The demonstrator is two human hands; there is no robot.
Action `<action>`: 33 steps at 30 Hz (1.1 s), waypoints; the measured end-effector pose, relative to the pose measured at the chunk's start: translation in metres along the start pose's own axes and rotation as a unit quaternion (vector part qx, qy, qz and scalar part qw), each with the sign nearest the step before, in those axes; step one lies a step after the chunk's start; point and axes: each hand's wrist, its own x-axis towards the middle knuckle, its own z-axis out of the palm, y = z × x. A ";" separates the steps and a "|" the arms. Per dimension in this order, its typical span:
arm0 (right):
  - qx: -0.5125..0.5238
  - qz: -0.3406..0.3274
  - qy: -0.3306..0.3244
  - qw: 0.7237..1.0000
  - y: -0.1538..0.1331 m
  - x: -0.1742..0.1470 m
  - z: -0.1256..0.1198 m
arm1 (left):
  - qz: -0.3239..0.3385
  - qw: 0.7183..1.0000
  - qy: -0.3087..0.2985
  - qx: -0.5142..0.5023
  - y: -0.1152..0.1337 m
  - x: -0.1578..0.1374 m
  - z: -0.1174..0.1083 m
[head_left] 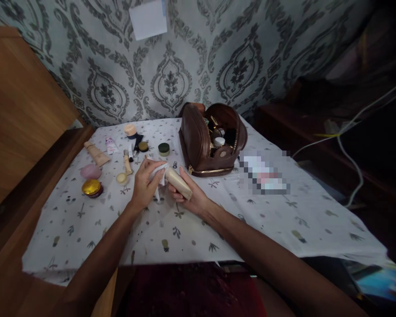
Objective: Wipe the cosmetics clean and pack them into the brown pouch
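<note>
My right hand (195, 197) is wrapped round a beige cosmetic tube (178, 182), which lies tilted over the table. Pinched in my left hand (145, 182) is a white wipe (159, 171), pressed against the tube's upper-left end. The wipe and my fingers hide that end. Just behind my hands sits a small dark-green-lidded jar (164, 149). An open brown leather bag (198, 141) stands behind and to the right, with several cosmetics inside, among them a white-lidded jar (219, 141).
Left on the patterned tablecloth (119, 237) are a gold-lidded jar (92, 188), a pink rounded item (90, 171), a beige tube (97, 153), a pink-and-white tube (111, 145) and a peach-lidded jar (130, 130). A blurred-out item (264, 172) lies right of the bag. White cables (346, 132) hang at right.
</note>
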 end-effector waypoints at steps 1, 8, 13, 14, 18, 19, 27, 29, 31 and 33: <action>0.001 -0.007 0.001 1.000 0.001 0.001 0.000 | 0.008 1.000 -0.008 -0.004 0.002 -0.001 0.001; 0.041 -0.062 0.086 0.994 0.006 0.011 -0.004 | 0.110 0.987 -0.109 -0.036 0.019 -0.011 0.010; 0.089 -0.064 0.039 0.993 0.004 0.004 -0.004 | 0.166 0.965 -0.186 -0.078 0.029 -0.015 0.012; 0.095 -0.066 0.036 0.993 0.003 0.003 -0.005 | 0.169 0.964 -0.188 -0.079 0.029 -0.016 0.013; 0.111 -0.073 0.039 0.990 0.002 0.005 -0.008 | 0.157 0.977 -0.146 -0.020 0.024 -0.017 0.014; 0.113 -0.080 0.039 0.990 0.002 0.007 -0.009 | 0.146 0.981 -0.128 0.005 0.022 -0.016 0.013; 0.091 -0.085 0.069 0.990 0.008 0.013 -0.003 | 0.038 0.995 0.008 0.094 0.002 -0.003 -0.002; 0.082 -0.083 0.070 0.991 0.009 0.013 -0.003 | 0.026 0.995 0.019 0.092 -0.002 -0.001 -0.004; 0.073 -0.085 0.073 0.991 0.009 0.013 -0.004 | 0.025 0.996 0.012 0.081 -0.004 0.000 -0.005; 0.063 -0.100 0.072 0.990 0.008 0.014 -0.006 | 0.036 0.997 -0.013 0.063 -0.005 0.000 -0.004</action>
